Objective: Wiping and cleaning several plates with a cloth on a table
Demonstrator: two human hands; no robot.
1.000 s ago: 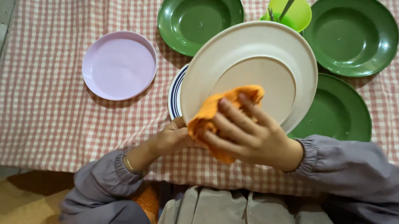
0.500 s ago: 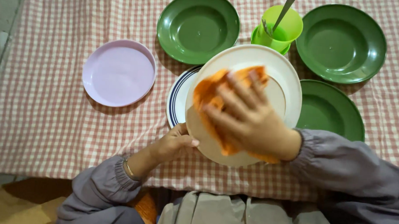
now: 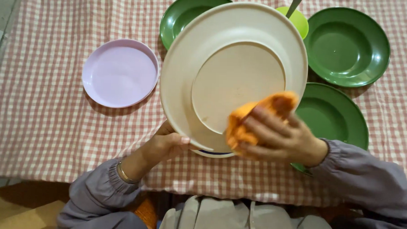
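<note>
- Head view, lower edge of the frame: the person's lap in pale cloth and two grey sleeves, with a thin bangle on the left wrist.
- The left hand (image 3: 164, 144), lower centre-left, grips the near rim of a large cream plate (image 3: 234, 75); its thumb lies on the rim facing the camera and the other fingers are curled behind, out of sight.
- The right hand (image 3: 281, 140), lower centre-right, has its fingers (image 3: 268, 126) pressed together over an orange cloth (image 3: 253, 118), bunching it against the plate's lower right part.
- The cream plate is held up off the desk and tilted toward the camera, filling the middle of the frame.
- Just under its lower rim shows a sliver of a white plate with a dark blue band (image 3: 213, 153), probably lying on the desk.
- The desk wears a red-and-white checked cloth (image 3: 46, 100).
- Centre-left lies a lilac plate (image 3: 120, 73), well apart from the hands.
- Centre-right, a green plate (image 3: 336, 117) sits partly behind the right hand.
- Upper frame: another green plate (image 3: 182, 14) half hidden by the cream one, a lime cup (image 3: 299, 21) holding a grey utensil handle (image 3: 295, 5), and a third green plate (image 3: 348, 45) at upper right.
</note>
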